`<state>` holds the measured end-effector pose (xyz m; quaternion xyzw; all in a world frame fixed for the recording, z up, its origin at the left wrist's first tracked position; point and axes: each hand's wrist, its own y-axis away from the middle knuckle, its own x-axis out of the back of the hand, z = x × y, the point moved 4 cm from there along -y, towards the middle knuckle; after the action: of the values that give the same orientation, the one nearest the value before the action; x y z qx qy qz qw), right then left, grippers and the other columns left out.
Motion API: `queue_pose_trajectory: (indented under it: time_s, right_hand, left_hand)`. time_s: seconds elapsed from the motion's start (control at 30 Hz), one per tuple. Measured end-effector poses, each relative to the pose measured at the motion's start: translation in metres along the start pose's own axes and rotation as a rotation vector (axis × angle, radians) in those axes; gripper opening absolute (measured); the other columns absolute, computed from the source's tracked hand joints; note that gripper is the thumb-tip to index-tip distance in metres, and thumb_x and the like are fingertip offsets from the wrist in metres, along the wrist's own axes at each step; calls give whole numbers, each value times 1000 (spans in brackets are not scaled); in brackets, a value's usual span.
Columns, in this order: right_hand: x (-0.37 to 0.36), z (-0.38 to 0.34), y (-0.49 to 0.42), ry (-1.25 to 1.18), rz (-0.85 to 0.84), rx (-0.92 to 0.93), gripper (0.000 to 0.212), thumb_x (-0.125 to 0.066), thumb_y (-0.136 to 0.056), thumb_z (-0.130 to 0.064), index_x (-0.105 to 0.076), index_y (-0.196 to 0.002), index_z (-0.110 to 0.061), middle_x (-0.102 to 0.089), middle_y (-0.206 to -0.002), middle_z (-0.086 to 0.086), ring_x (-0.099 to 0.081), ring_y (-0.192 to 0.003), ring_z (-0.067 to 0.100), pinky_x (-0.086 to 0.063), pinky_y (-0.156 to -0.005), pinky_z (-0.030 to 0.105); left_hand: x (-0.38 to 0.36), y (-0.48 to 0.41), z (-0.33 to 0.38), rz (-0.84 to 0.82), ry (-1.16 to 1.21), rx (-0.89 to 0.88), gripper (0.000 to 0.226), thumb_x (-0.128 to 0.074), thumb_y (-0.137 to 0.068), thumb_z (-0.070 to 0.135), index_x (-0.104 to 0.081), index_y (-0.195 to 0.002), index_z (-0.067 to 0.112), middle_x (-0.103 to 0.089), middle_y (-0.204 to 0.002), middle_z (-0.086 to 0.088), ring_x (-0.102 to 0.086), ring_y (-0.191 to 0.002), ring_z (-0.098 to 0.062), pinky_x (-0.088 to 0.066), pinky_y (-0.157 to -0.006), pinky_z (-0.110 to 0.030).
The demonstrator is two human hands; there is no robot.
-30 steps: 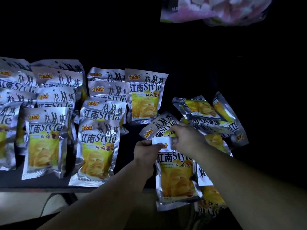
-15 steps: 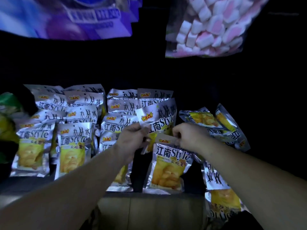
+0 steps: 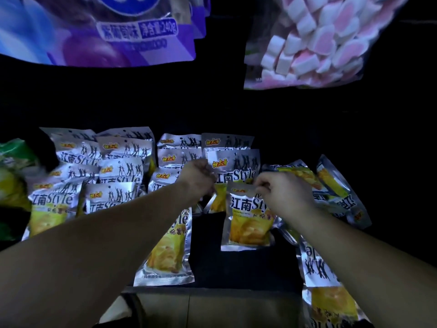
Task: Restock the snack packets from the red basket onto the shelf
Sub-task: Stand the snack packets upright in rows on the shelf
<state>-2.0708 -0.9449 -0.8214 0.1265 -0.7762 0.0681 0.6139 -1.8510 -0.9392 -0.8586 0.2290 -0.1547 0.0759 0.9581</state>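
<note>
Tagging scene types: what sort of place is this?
Probably a shop display: rows of identical packets on a dark shelf, with a marshmallow bag and a purple bag displayed above.

Silver-and-yellow snack packets (image 3: 123,171) in overlapping rows on the dark shelf (image 3: 236,268)
</note>
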Motion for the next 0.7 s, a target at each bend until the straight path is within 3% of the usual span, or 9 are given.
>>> queue_pose_trajectory:
  time_s: [0.1,0.17,0.23,0.3,0.37,0.47,0.53,0.6,0.7]
  right_hand:
    - [4,-6,-12,-115,21,-13,6,-66,-98,-36,-72,-97,-35,-69,-94,-11,-65,-85,17,-49,-66,29]
    - [2,-10,-19,-155,12,-27,3,-68,-96,-36,-71,-93,-35,-68,-93,-12,-63,-84,15,-47,-63,28]
    - [-3,-15,-23,-145,-22,-25,5,-68,-96,-32,-70,-98,-35,-66,-102,-9,-61,-93,17,-46,-65,29]
    - [-6,-19,-22,-129,-26,-14,31,-67,-96,-27,-63,-126,-33,-56,-130,-3,-53,-120,24,-53,-82,37]
    - [-2,-21,-17,-234,25,-56,64,-68,-96,-33,-38,-153,-31,-36,-155,0,-43,-136,29,-53,-95,44]
    - [8,-20,-9,-543,37,-148,94,-72,-93,-44,-10,-163,-32,-24,-166,0,-38,-145,29,-44,-111,48]
    - [12,-21,-6,-784,-24,-246,106,-78,-89,-41,-2,-164,-34,-27,-167,-1,-37,-147,27,-39,-117,44]
    - [8,-18,-7,-953,-93,-321,110,-82,-86,-35,-5,-164,-32,-34,-164,0,-41,-145,27,-38,-113,40]
    - [-1,-15,-7,-980,-228,-385,119,-93,-67,-49,-23,-161,-30,-35,-164,1,-46,-141,30,-45,-110,48]
  left_hand:
    - [9,-9,11,86,-89,-85,25,-69,-90,-8,-68,-73,10,-70,-75,-3,-65,-68,-14,-59,-64,-26]
    - [11,-9,19,76,-68,-126,18,-70,-92,-2,-67,-77,7,-71,-77,0,-65,-68,-9,-53,-60,-16]
    - [14,-4,25,56,-18,-159,19,-68,-96,3,-64,-80,12,-70,-78,0,-65,-66,-8,-53,-61,-18]
    - [17,5,31,22,34,-207,19,-65,-99,5,-62,-83,14,-69,-78,-2,-68,-62,-10,-60,-73,-33]
    - [22,16,39,-19,37,-269,23,-63,-101,7,-60,-80,18,-71,-90,-6,-71,-73,-21,-60,-86,-50]
    - [27,31,46,-102,-117,-304,16,-64,-101,21,-59,-86,18,-69,-96,-6,-66,-89,-30,-56,-91,-60]
    - [29,36,43,-140,-143,-270,14,-64,-100,27,-60,-94,16,-68,-93,-4,-67,-97,-32,-55,-96,-59]
    - [28,42,39,-167,-58,-228,7,-62,-102,21,-61,-99,15,-69,-94,-4,-71,-97,-29,-57,-96,-51]
    - [22,49,30,-170,80,-170,7,-57,-104,10,-59,-104,3,-66,-91,-16,-72,-81,-22,-63,-80,-31]
